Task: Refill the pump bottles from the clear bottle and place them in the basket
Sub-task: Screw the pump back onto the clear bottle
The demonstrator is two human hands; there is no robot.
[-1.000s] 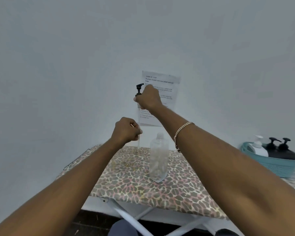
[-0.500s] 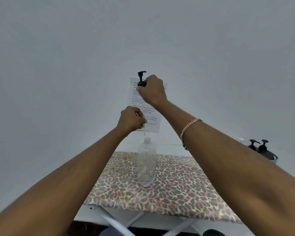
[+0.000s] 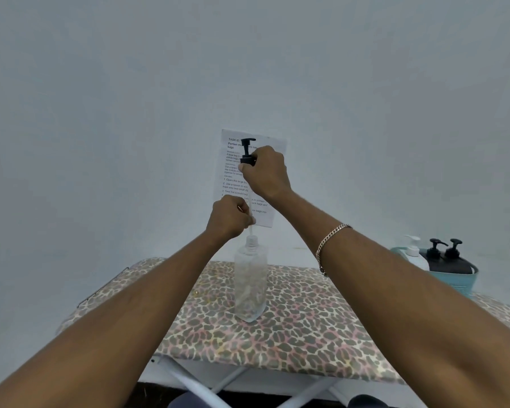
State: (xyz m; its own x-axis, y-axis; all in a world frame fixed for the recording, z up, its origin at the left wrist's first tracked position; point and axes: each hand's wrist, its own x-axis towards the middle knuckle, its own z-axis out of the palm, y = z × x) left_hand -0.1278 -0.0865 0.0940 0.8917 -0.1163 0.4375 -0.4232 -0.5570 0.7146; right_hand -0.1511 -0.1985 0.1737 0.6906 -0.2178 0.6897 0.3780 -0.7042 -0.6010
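**Q:** What were the hands doing above the leopard-print surface [image 3: 306,334]?

**A:** The right hand [image 3: 267,172] was raised in front of a printed paper sheet [image 3: 273,142] on the wall. Its fingers were clenched round the collar of a black plastic pump head [image 3: 248,151]. The left hand [image 3: 230,219] was lower and pinched the thin clear dip tube [image 3: 251,229] just above the neck of a clear square plastic bottle [image 3: 250,284].

**Q:** Why two hands for one pump?

**A:** The tube looked long and whippy. The lower pinch seemingly steadied its end over the narrow threaded mouth while the upper grip carried the pump. Whether the tube was going in or coming out, the picture could not say.

**Q:** And the bottle itself?

**A:** It stood upright and uncapped near the middle of the surface, with neither hand on its body. It looked close to empty, though the level was hard to read through the clear walls.

**Q:** The basket?

**A:** A teal ribbed basket [image 3: 457,282] sat well apart at the right end. It held a white pump bottle [image 3: 414,251] and two black pump bottles [image 3: 445,262], all upright with pumps fitted. How full they were could not be seen.
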